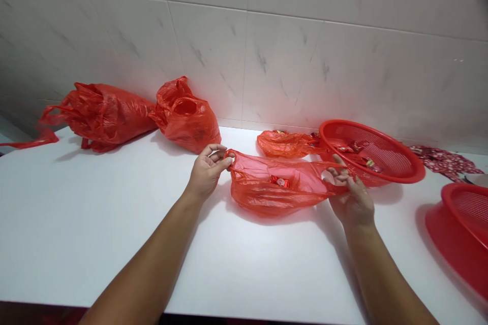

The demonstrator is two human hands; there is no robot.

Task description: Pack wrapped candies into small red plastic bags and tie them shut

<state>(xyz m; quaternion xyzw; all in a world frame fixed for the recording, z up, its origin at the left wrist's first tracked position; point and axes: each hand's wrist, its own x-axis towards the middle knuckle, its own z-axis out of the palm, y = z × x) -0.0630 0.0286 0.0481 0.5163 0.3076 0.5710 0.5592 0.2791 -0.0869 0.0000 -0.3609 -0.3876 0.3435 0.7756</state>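
My left hand (208, 172) pinches one handle of a thin red plastic carrier bag (267, 195) lying on the white counter. My right hand (353, 200) grips the bag's other handle, stretching its mouth open between my hands. Inside the bag lies a small red-wrapped sweet (279, 181). Just beyond my right hand stands a red mesh basket (385, 150), tilted, with several wrapped sweets in it. Its near rim is partly hidden behind the bag's handle and my fingers.
A crumpled red bag (284, 143) lies against the basket. Two filled, knotted red bags (102, 117) (188, 119) rest at the back left against the marble-patterned tile wall (285, 51). Stacked red baskets (463, 228) sit at the right, beyond a red patterned wrapper (444, 162).
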